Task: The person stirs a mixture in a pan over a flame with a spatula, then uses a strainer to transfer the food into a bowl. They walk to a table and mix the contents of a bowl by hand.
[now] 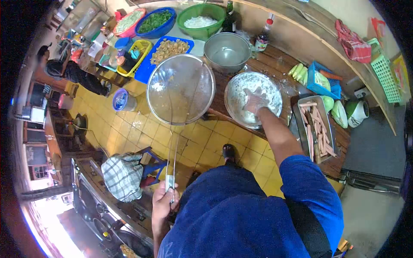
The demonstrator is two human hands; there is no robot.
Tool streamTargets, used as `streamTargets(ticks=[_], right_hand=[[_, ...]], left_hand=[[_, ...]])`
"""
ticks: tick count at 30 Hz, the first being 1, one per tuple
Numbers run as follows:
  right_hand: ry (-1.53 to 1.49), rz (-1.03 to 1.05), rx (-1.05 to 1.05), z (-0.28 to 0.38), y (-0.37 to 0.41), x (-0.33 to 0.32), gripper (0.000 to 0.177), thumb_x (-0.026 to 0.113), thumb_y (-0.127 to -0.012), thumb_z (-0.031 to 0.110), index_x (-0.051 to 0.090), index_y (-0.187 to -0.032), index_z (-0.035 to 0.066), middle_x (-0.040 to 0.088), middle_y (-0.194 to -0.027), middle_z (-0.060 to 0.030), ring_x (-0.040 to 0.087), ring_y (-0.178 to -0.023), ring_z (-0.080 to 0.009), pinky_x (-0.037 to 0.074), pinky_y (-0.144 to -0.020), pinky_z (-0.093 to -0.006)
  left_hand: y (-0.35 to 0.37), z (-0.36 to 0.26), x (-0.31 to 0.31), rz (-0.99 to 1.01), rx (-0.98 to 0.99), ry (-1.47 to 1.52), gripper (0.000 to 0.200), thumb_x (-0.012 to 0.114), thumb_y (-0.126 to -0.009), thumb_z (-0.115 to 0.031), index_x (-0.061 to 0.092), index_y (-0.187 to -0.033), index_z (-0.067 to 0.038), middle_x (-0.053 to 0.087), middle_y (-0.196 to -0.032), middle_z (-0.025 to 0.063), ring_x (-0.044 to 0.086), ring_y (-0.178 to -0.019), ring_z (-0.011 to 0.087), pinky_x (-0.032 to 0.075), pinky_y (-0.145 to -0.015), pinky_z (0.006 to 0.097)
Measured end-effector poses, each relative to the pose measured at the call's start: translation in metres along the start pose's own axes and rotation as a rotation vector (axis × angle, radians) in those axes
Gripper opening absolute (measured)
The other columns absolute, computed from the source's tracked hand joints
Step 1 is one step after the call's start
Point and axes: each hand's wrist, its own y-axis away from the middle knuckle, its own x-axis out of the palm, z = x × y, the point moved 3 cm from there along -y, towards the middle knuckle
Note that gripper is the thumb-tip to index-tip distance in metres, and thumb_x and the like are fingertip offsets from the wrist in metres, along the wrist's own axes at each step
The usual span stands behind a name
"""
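Observation:
My left hand (162, 201) is closed around the handle of a large round mesh strainer (180, 90). The strainer is held out over the floor, beside the counter's edge, and its mesh looks bare. My right hand (255, 102), in a clear plastic glove, reaches into a wide metal bowl (227, 103) of white flour-like powder (267, 88). Its fingers are spread and dusted white, resting on or in the powder; I cannot make out anything held there. Just behind this bowl stands a deeper metal pot (227, 50) with cloudy liquid in it.
A blue tray (145, 74) of light-brown food pieces lies left of the pot. Behind are green (183, 21) and blue (140, 26) basins. A metal tray (304, 146) of sausage-like sticks sits at right. Bottles (262, 41) stand by the wall. Another person (64, 69) is far left.

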Motion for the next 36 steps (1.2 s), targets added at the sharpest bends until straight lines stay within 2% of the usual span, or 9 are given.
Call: streamTargets(ticks=[6, 9, 20, 22, 24, 26, 30, 32, 36], right_hand=[[-0.135, -0.198, -0.078, -0.047, -0.048, 0.052, 0.06, 0.063, -0.067, 0.023, 0.045, -0.122, 0.005, 0.062, -0.083, -0.0215, 0.06, -0.085, -0.0321, 0.046, -0.078, -0.038], [-0.77, -0.153, 0.123, -0.071, -0.038, 0.018, 0.051, 0.071, -0.065, 0.029, 0.057, -0.099, -0.007, 0.063, -0.085, -0.0213, 0.062, -0.076, -0.0279, 0.048, -0.071, -0.0369], [-0.655, -0.116, 0.057, -0.052, 0.013, -0.095, 0.043, 0.069, -0.071, 0.036, 0.063, -0.093, 0.0, 0.064, -0.086, -0.0151, 0.061, -0.078, -0.0217, 0.047, -0.072, -0.0328], [-1.008, 0.162, 0.296, -0.074, -0.004, -0.057, 0.037, 0.061, -0.077, 0.034, 0.063, -0.096, 0.002, 0.063, -0.088, -0.0114, 0.057, -0.079, -0.0195, 0.045, -0.073, -0.0337], [-1.236, 0.105, 0.135, -0.083, -0.019, -0.033, 0.038, 0.06, -0.078, 0.038, 0.064, -0.096, 0.005, 0.063, -0.092, -0.0165, 0.059, -0.084, -0.0235, 0.044, -0.075, -0.0359], [-0.338, 0.045, -0.27, -0.081, -0.044, -0.032, 0.039, 0.063, -0.075, 0.036, 0.062, -0.101, 0.008, 0.061, -0.099, -0.0207, 0.058, -0.092, -0.0261, 0.044, -0.08, -0.0376], [-0.108, 0.307, -0.421, -0.031, -0.046, -0.014, 0.082, 0.07, -0.065, 0.027, 0.029, -0.136, 0.022, 0.046, -0.123, -0.0258, 0.047, -0.114, -0.0313, 0.035, -0.097, -0.0394], [0.289, 0.438, -0.373, -0.008, -0.021, -0.028, 0.098, 0.075, -0.058, 0.035, 0.023, -0.139, 0.019, 0.006, -0.145, -0.0217, 0.031, -0.123, -0.0435, 0.03, -0.102, -0.0444], [0.04, 0.437, -0.416, -0.016, -0.039, 0.009, 0.083, 0.066, -0.072, 0.031, 0.02, -0.14, 0.018, -0.005, -0.148, -0.0103, 0.005, -0.134, -0.038, 0.007, -0.106, -0.0544]], left_hand=[[-0.03, -0.021, -0.009, -0.055, 0.017, -0.276, 0.009, 0.045, -0.091, -0.012, 0.045, -0.098, -0.006, 0.047, -0.058, 0.0029, 0.039, -0.041, 0.0078, 0.031, -0.037, 0.0208], [-0.044, -0.038, -0.014, -0.086, -0.031, -0.338, 0.002, 0.043, -0.09, -0.009, 0.043, -0.091, -0.007, 0.047, -0.059, 0.0008, 0.039, -0.042, 0.0071, 0.031, -0.038, 0.0199], [-0.12, -0.046, -0.056, 0.109, -0.095, -0.397, 0.002, 0.041, -0.089, -0.009, 0.04, -0.089, -0.007, 0.045, -0.056, 0.0001, 0.042, -0.041, 0.007, 0.032, -0.036, 0.0208], [-0.113, -0.048, -0.049, 0.118, -0.122, -0.411, 0.002, 0.041, -0.089, -0.009, 0.04, -0.088, -0.007, 0.045, -0.056, 0.0004, 0.042, -0.041, 0.0071, 0.032, -0.036, 0.021], [-0.108, -0.053, -0.041, 0.124, -0.141, -0.454, 0.004, 0.041, -0.089, -0.009, 0.039, -0.088, -0.006, 0.046, -0.057, 0.0009, 0.042, -0.04, 0.0072, 0.032, -0.036, 0.0215], [-0.103, -0.047, -0.033, 0.097, -0.112, -0.464, 0.005, 0.042, -0.089, -0.01, 0.039, -0.088, -0.006, 0.046, -0.057, 0.0018, 0.042, -0.039, 0.0077, 0.032, -0.036, 0.0223], [-0.091, -0.033, -0.005, 0.032, -0.069, -0.448, 0.008, 0.043, -0.091, -0.013, 0.041, -0.089, -0.006, 0.046, -0.056, 0.0014, 0.041, -0.039, 0.0074, 0.032, -0.036, 0.0217], [-0.083, -0.026, 0.019, -0.047, -0.117, -0.356, 0.01, 0.044, -0.092, -0.016, 0.04, -0.089, -0.006, 0.046, -0.057, 0.0007, 0.04, -0.039, 0.0072, 0.032, -0.036, 0.0216], [-0.071, 0.013, 0.046, -0.09, -0.071, -0.296, 0.014, 0.049, -0.09, -0.019, 0.041, -0.092, -0.007, 0.046, -0.058, 0.001, 0.041, -0.04, 0.0078, 0.036, -0.036, 0.0237]])
